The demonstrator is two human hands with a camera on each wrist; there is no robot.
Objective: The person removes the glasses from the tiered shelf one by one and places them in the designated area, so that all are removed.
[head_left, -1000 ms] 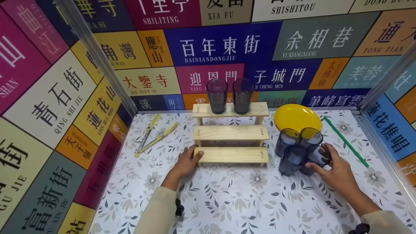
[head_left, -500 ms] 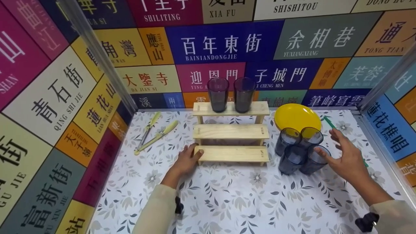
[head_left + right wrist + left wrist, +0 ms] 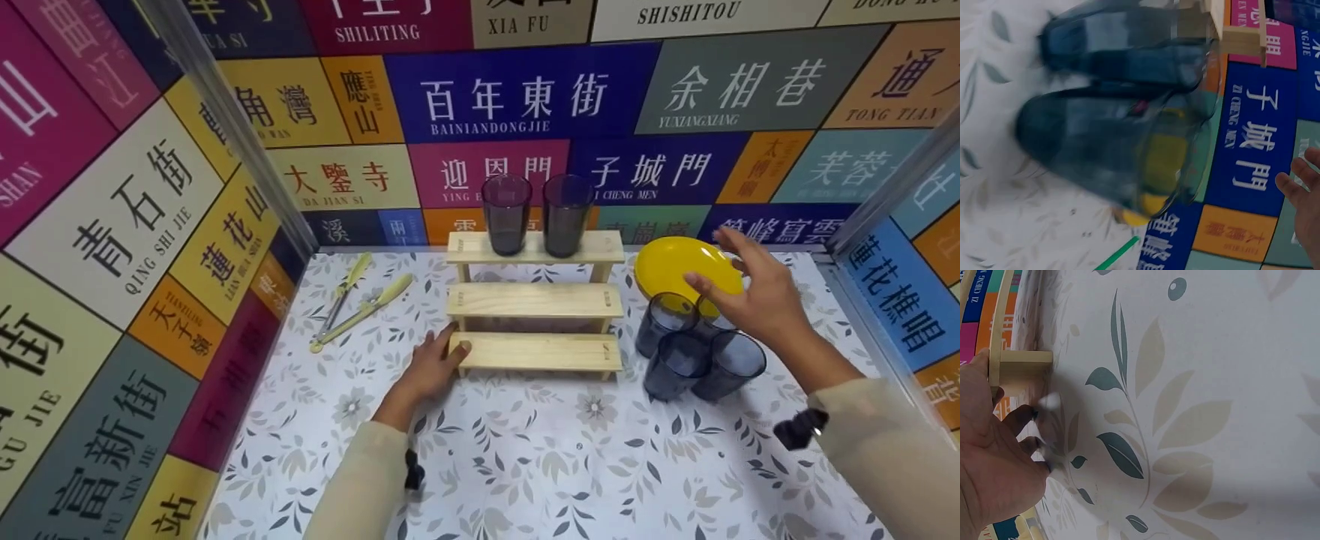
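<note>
My left hand [image 3: 435, 365] holds the left end of the lowest step of a three-tier wooden stand [image 3: 536, 351]. In the left wrist view, its thumb lies against the board [image 3: 1026, 363], the fingers bent below. My right hand [image 3: 761, 289], fingers spread and holding nothing, hovers over the back glasses and the yellow plate [image 3: 675, 262]. Several dark blue drinking glasses stand clustered on the table, including a front-right glass [image 3: 729, 366] and a front-left glass [image 3: 676, 367]; my hand partly hides the back-right one. On the top step, two purplish glasses [image 3: 506, 217] stand side by side.
Yellow-handled tongs [image 3: 364, 311] lie left of the stand. In the right wrist view, a green stick [image 3: 1117, 253] lies beyond the glasses. Printed panels [image 3: 532, 90] wall in the back and sides of the flower-patterned table [image 3: 525, 450].
My right hand has let go of the front-right glass, drawn off to the right, then moved up and forward over the back glasses. The left hand stays on the stand.
</note>
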